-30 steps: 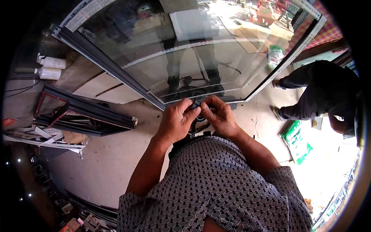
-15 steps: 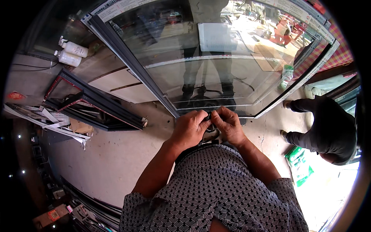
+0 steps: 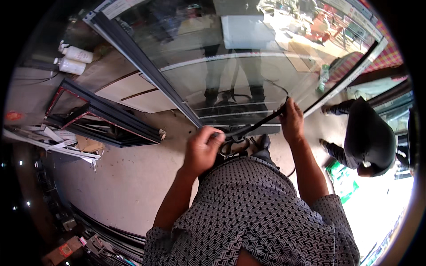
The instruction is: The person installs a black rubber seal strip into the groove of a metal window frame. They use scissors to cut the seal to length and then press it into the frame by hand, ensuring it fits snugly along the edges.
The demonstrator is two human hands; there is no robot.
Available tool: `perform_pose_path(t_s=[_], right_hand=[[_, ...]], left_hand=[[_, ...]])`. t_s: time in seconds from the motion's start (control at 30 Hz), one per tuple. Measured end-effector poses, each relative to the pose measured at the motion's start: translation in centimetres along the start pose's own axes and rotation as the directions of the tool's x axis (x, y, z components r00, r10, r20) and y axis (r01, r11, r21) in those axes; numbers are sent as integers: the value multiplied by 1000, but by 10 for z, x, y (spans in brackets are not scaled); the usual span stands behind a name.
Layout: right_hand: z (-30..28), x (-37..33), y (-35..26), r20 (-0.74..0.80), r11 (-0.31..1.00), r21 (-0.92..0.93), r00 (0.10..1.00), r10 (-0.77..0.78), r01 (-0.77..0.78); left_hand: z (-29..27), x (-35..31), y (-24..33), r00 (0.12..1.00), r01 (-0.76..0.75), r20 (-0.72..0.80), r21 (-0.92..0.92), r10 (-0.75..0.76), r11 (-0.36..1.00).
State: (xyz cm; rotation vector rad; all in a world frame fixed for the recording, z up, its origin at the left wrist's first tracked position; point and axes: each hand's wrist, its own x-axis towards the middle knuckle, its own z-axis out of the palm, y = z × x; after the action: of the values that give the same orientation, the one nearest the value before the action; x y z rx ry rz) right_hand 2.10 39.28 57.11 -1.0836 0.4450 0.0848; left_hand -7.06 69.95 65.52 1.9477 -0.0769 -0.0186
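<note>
A black flexible strip (image 3: 254, 127), apparently a rubber seal, stretches between my two hands and sags a little in the middle. My left hand (image 3: 200, 150), slightly blurred, is closed on its left end. Higher up and to the right, my right hand (image 3: 292, 119) pinches the other end, whose tip pokes out above the fingers. Just beyond my hands stands a large framed glass panel (image 3: 186, 82), which mirrors legs and the room. Dark coils (image 3: 233, 144) show below the strip, partly hidden by it and my body.
Dark frame sections (image 3: 113, 122) lean at the left beside offcuts (image 3: 57, 144). Two white bottles (image 3: 73, 62) lie farther back. At the right a person in black (image 3: 370, 135) bends over near a green and white bag (image 3: 344, 179). Long profiles (image 3: 108, 239) lie at lower left.
My hands, together before, have moved apart, the right one up and rightward, the left one leftward. The black strip now shows stretched between them. The person at the right has shifted slightly.
</note>
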Motion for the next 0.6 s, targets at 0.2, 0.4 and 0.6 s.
perform_pose_path(t_s=[0.2, 0.4, 0.6], right_hand=[[-79, 28, -22, -242, 961, 202, 961, -135, 186], [-168, 47, -70, -459, 931, 95, 846, -272, 351], [-234, 51, -127, -621, 893, 18, 705, -342, 450]], left_hand=[[-58, -14, -35, 914, 167, -314, -286, -257, 944], [-142, -42, -68, 727, 206, -583, -319, -363, 925], [-227, -61, -88, 419, 267, -815, -312, -401, 912]])
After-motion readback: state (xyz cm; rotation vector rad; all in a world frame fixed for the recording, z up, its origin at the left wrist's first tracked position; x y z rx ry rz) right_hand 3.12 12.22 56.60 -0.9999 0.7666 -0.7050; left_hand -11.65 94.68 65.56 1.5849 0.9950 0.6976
